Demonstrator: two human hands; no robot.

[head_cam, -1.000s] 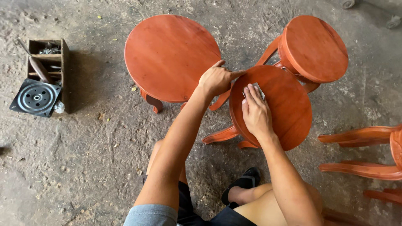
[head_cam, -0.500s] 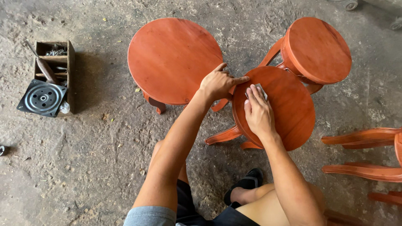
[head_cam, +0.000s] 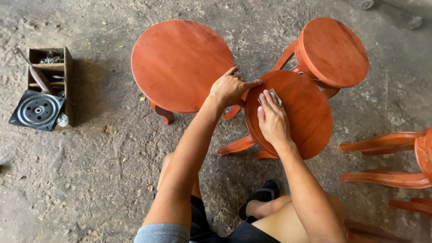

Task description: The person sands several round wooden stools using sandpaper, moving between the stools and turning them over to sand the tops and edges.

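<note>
Rough grey concrete floor (head_cam: 90,180), dusty and scuffed, scattered with small chips. Lit from above, shadows short.

Tilted on the floor near the middle: a round reddish-orange wooden stool seat (head_cam: 301,117), curved legs poking out beneath at its lower left. Pressed flat on its upper left part, the right hand (head_cam: 271,121), fingers (head_cam: 266,101) together and stretched over a small pale sheet (head_cam: 275,96), most of it hidden under them. Gripping the seat's left rim, the left hand (head_cam: 229,87), fingers curled around the edge, one lying along the rim.

Just left, touching or nearly touching the held seat: a larger round reddish-orange wooden table top (head_cam: 180,63), standing upright on short legs. Just behind the held seat, upper right: another round reddish-orange stool (head_cam: 335,49), tipped, its rim overlapping. Along the right edge of the view, curved reddish-orange wooden legs (head_cam: 387,177) lying sideways.

Well apart at far left: an open wooden tool box (head_cam: 67,85) with small metal parts and a handle inside, a square grey metal swivel plate (head_cam: 38,110) leaning over its front corner.

Bottom of the view: bare knees, dark shorts, a black sandal (head_cam: 265,194).
</note>
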